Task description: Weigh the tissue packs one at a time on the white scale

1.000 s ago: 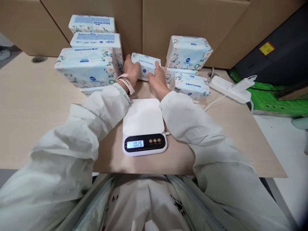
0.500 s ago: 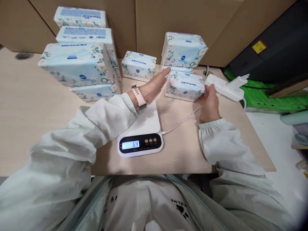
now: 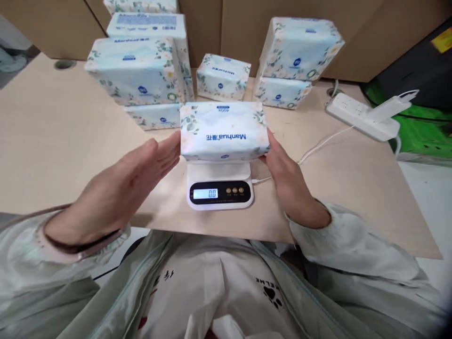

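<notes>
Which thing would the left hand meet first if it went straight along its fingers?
Probably the pale blue, floral, box-shaped tissue pack: the left hand's fingertips look right at its side, though contact is unclear.

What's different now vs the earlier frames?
Tissue pack, formerly front-right, moved left and nearer, now held between left hand and right hand over the scale. Rear middle pack was let go. Scale readout: 102.6, then 6.4, now 0.0. Left stack and right stack stayed put.

Soft light, warped blurry edges.
</notes>
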Demonstrator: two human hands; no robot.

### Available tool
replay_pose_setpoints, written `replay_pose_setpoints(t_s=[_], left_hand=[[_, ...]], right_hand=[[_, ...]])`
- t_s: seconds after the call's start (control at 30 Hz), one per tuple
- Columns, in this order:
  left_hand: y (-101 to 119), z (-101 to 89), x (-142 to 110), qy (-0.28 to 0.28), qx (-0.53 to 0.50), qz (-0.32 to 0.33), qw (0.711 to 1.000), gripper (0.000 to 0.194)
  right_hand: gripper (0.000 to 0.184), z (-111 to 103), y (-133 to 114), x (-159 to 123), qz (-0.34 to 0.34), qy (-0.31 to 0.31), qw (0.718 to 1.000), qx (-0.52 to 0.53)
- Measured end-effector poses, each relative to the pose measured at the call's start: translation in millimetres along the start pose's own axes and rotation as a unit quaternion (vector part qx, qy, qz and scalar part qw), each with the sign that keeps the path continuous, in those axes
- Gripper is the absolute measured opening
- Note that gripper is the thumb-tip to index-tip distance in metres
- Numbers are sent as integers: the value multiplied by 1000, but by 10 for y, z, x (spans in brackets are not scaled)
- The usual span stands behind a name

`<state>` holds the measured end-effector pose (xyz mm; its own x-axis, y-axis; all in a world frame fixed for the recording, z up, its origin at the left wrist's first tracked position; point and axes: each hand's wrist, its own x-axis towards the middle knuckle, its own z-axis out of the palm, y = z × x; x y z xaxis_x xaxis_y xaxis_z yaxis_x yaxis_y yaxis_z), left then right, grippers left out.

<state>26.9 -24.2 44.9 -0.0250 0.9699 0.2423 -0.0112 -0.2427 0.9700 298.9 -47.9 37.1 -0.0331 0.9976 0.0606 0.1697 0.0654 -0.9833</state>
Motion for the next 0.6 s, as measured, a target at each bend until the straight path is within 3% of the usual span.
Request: replay_pose_setpoints(t_s=[0.1,0.23,0.3,0.4,0.6], left_hand=[[-39,-216,-21,26,-5,7,1000,64],[-121,-404,165,28,-4,1,1000,67],[-156,-400,219,51,-9,18,999,55],[-189,-317,229,104,-28,35,994,32],[-204,-274,206,96,-48,20,994,26]], right_hand=[[72,72,152,22,-11,23,1000,-6],[69,36,283,138,-115,149,982,3],[62,11,335,186,-136,200,970,-13],[59,-4,390,223,-130,226,964,-60],[56,5,437,247,-137,221,965,-37]])
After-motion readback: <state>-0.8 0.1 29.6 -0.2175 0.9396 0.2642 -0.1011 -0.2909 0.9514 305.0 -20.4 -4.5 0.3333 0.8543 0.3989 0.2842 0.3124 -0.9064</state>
